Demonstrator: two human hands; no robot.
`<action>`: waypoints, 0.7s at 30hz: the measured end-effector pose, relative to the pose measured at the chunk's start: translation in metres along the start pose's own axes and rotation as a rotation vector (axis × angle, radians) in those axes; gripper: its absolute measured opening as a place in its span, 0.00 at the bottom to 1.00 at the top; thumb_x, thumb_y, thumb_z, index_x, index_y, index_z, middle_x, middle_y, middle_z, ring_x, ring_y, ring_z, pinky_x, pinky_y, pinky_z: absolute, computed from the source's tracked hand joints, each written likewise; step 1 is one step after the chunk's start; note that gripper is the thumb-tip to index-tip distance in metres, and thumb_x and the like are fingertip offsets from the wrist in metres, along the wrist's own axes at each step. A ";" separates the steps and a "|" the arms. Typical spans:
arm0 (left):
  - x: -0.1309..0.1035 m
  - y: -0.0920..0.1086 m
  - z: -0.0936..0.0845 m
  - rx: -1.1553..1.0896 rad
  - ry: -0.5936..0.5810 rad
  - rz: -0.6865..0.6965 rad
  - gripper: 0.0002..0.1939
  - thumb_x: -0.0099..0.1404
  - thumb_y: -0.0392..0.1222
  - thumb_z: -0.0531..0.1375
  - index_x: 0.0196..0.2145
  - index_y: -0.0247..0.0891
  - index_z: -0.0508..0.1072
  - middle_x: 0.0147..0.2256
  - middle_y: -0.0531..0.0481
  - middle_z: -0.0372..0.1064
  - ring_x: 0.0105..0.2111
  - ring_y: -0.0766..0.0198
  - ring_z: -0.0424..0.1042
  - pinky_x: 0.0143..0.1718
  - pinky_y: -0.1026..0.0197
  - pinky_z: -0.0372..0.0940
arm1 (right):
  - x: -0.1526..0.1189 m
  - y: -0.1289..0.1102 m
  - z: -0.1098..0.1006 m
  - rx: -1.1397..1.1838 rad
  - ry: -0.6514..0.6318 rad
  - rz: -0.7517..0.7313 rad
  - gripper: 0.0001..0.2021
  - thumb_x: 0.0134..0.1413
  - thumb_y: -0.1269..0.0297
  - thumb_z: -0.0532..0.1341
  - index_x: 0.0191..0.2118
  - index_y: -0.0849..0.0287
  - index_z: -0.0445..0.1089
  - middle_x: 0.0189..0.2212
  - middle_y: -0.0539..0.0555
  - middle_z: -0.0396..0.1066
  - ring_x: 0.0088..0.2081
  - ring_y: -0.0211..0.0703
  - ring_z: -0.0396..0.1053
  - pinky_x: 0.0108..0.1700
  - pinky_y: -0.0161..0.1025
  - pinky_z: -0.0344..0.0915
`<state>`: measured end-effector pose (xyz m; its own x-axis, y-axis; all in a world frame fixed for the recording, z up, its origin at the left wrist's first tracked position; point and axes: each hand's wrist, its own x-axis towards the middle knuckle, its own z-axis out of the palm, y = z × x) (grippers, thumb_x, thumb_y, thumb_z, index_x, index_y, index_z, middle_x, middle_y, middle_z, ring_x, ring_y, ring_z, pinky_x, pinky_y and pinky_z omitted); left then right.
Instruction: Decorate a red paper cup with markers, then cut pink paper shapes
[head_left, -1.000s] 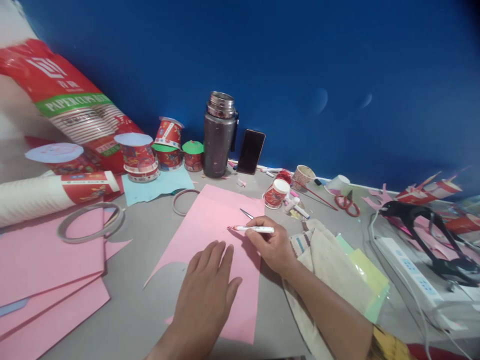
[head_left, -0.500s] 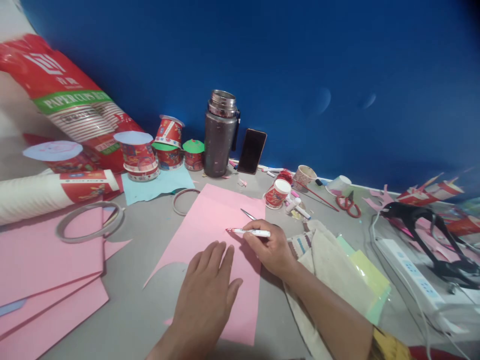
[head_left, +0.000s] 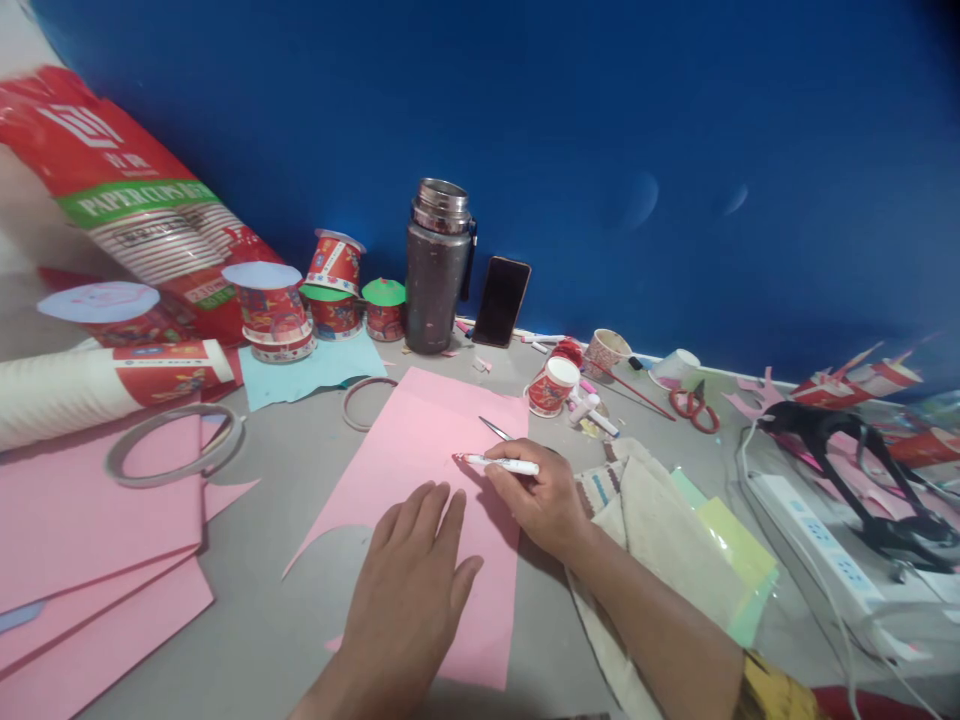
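A sheet of pink paper (head_left: pixel 420 420) lies on the grey table, with a curved piece cut out of its left side. My left hand (head_left: pixel 416 585) rests flat on its lower part, fingers stretched out. In my right hand (head_left: pixel 544 500) is a white marker (head_left: pixel 501 465), its red tip pointing left over the paper; whether the tip touches cannot be told. A pointed metal blade (head_left: pixel 495 428) juts out from behind the same hand, and the rest of it is hidden.
Pink sheets (head_left: pixel 97 520) and a tape roll (head_left: pixel 176 445) lie left. Decorated paper cups (head_left: pixel 270 305), a steel flask (head_left: pixel 437 270) and a phone (head_left: pixel 502 300) stand behind. To the right are a cloth (head_left: pixel 660 540), red-handled scissors (head_left: pixel 696 408) and a power strip (head_left: pixel 817 540).
The whole view has shifted very slightly. Both hands and the marker keep their places on the paper.
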<state>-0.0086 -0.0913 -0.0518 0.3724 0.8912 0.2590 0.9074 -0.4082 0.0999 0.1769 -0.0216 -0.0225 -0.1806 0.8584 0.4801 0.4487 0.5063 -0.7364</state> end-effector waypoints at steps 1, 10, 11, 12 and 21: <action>0.000 0.000 -0.001 0.008 0.003 0.007 0.23 0.77 0.45 0.55 0.61 0.34 0.78 0.59 0.36 0.79 0.59 0.42 0.74 0.55 0.43 0.69 | 0.001 0.000 0.001 -0.001 -0.005 -0.005 0.08 0.66 0.62 0.64 0.39 0.56 0.82 0.34 0.54 0.84 0.35 0.44 0.81 0.43 0.38 0.75; -0.001 0.000 0.000 0.000 0.038 0.009 0.22 0.76 0.45 0.58 0.61 0.33 0.77 0.58 0.36 0.79 0.59 0.43 0.74 0.56 0.44 0.67 | 0.001 0.000 -0.002 -0.038 0.064 0.075 0.09 0.66 0.58 0.66 0.38 0.56 0.81 0.34 0.54 0.84 0.34 0.45 0.81 0.43 0.38 0.74; -0.001 0.000 0.000 -0.003 0.034 0.006 0.22 0.76 0.45 0.58 0.61 0.34 0.77 0.59 0.37 0.79 0.59 0.43 0.74 0.56 0.45 0.67 | 0.000 0.000 -0.003 -0.043 0.073 0.094 0.09 0.66 0.58 0.66 0.38 0.56 0.81 0.33 0.54 0.84 0.34 0.44 0.80 0.43 0.38 0.74; -0.001 -0.001 0.000 -0.007 0.031 0.008 0.22 0.76 0.45 0.58 0.61 0.34 0.77 0.59 0.37 0.79 0.59 0.43 0.74 0.56 0.45 0.67 | -0.001 -0.001 -0.004 -0.046 0.080 0.106 0.09 0.66 0.57 0.66 0.38 0.56 0.81 0.33 0.54 0.84 0.33 0.44 0.80 0.43 0.38 0.74; -0.001 0.000 0.000 0.019 0.075 0.037 0.22 0.75 0.42 0.57 0.60 0.31 0.78 0.57 0.36 0.80 0.57 0.42 0.75 0.53 0.44 0.68 | 0.001 -0.004 0.000 -0.059 0.054 0.010 0.11 0.68 0.57 0.65 0.38 0.54 0.82 0.34 0.56 0.84 0.35 0.46 0.81 0.44 0.40 0.76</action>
<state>-0.0088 -0.0920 -0.0521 0.3909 0.8578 0.3337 0.8969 -0.4364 0.0710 0.1747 -0.0228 -0.0191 -0.1290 0.8569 0.4990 0.5011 0.4906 -0.7129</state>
